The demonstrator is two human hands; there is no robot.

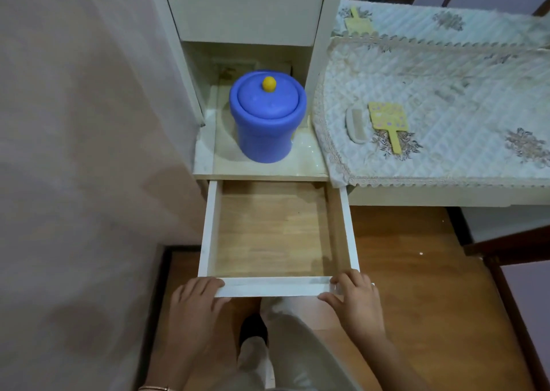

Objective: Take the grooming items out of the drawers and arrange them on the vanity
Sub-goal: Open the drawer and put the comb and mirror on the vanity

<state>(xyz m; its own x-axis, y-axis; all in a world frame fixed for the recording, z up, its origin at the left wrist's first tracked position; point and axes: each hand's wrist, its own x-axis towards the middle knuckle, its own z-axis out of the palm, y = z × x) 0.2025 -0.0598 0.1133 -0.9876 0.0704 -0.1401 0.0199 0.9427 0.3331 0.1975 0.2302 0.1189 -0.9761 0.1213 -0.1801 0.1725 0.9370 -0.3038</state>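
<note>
Wooden floor (pixel 416 286) underfoot, pale wall to the left, white vanity ahead. Tabletop (pixel 300 164): glossy cream at its left end, the rest to the right under a quilted lace-edged cover (pixel 446 72).

Drawer (pixel 276 286): pulled fully out toward me below the tabletop, white sides, bare wood bottom, nothing inside.

My left hand (pixel 193 304): on the drawer front's near left corner, fingers (pixel 208 283) curled over the top edge, thumb under it.

My right hand (pixel 354 298): on the near right corner, fingers curled over the edge likewise.

Blue lidded jar (pixel 268 120): upright on the bare tabletop, yellow knob on the lid, below a closed upper drawer (pixel 244 10).

White comb (pixel 357 124): flat on the cover, just beside a yellow hand mirror (pixel 388 120), handle pointing near.

Second yellow paddle-shaped item (pixel 357 23): far on the cover, too blurred to name.
</note>
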